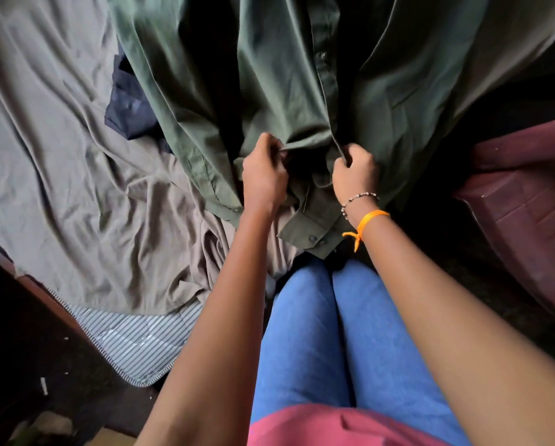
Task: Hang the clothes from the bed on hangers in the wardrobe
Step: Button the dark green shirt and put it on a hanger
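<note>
At the far left a dark wooden bed frame (28, 304) runs along the edge of a mattress (134, 346) covered in fine grey-and-white ticking stripes. Over it lies a loose beige bedsheet (60, 149), soft and matte, rumpled into long shallow folds. A patch of navy cloth (129, 107) peeks out on the sheet, half buried under the garment beside it.

That garment is the olive-green shirt (253, 75), smooth woven cotton, spread across the bed with its lower part toward the person; a buttoned cuff lies at the near edge, just above the knees.

The left hand (263, 175) has its fingers curled in, pinching a fold of the green fabric between thumb and fingertips. Just to the right, the right hand (355, 175) is closed the same way around the shirt's front edge. Its wrist carries a thin beaded bracelet (360, 201) and a knotted orange thread (366, 223).

Below the hands are blue denim legs (334, 333) and a pink top hem. At the far right stands a maroon plastic chair (527, 201), moulded with a ribbed, gridded seat.
</note>
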Demonstrator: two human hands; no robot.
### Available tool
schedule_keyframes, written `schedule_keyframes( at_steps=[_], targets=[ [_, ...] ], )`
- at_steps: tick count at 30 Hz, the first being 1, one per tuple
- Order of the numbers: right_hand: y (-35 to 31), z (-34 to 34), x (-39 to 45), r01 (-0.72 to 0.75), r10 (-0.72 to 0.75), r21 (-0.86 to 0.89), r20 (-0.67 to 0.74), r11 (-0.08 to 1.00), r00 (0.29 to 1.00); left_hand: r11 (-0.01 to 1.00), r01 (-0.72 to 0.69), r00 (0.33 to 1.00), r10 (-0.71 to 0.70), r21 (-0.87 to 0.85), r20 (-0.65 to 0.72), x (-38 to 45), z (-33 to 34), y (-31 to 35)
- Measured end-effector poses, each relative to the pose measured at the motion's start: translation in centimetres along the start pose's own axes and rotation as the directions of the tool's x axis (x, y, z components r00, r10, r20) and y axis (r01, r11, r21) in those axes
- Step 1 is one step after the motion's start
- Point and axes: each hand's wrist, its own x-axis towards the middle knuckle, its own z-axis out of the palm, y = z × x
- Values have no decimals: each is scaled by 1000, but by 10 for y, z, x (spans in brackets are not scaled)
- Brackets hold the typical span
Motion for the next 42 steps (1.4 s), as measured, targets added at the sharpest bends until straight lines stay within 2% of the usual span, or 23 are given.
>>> schedule_keyframes(
  at_steps=[4,6,7,8,10,12,14,17,20,21,23,25,26,29,31,35,40,42],
  targets=[
    [0,-35,-19,-36,50,314,-37,949,998,948,104,987,-60,-301,151,-25,-20,28],
    [-3,-55,-31,18,-14,411,-13,912,1000,815,230,951,-73,-531,301,-45,-29,40],
    [-3,-62,-37,42,-58,428,23,903,998,743,269,937,-56,-613,344,-54,-31,42],
    [-3,-67,-42,71,-101,422,49,904,994,718,260,941,-38,-645,337,-61,-31,42],
    [2,-71,-51,111,-133,381,32,918,991,772,157,975,-24,-616,219,-70,-27,35],
    [4,-71,-59,84,-102,422,22,903,995,848,65,994,-11,-525,104,-75,-23,26],
    [3,-70,-68,37,-73,473,59,880,996,903,-54,998,59,-426,-1,-82,-22,22],
    [-1,-68,-79,-95,29,602,118,793,993,922,-325,939,288,-209,-187,-92,-23,25],
    [-2,-65,-88,-120,14,655,164,746,986,900,-413,904,387,-139,-185,-95,-23,22],
    [-3,-63,-90,-115,-8,662,180,740,984,903,-394,914,367,-169,-173,-95,-24,21],
    [-7,-59,-91,-98,-41,665,190,740,981,914,-277,957,237,-296,-166,-92,-24,23],
    [-12,-54,-88,-24,-74,629,130,777,989,910,-162,981,108,-382,-160,-89,-24,26],
    [-15,-52,-87,22,-94,596,89,803,992,906,-145,985,92,-399,-147,-89,-24,27],
    [-14,-35,-87,126,-150,517,6,847,989,927,-223,974,198,-301,-109,-90,-23,13],
    [-13,-36,-88,139,-153,511,-14,848,988,942,-232,971,211,-243,-108,-91,-25,14],
    [-8,-33,-87,138,-160,550,-8,824,987,934,-112,990,75,-338,-122,-89,-24,12],
    [-4,-16,-81,101,-148,553,41,827,988,864,103,993,-116,-493,3,-85,-18,13],
    [-2,-12,-77,88,-143,531,63,843,988,801,186,981,-183,-569,63,-83,-19,14]
  ],
)
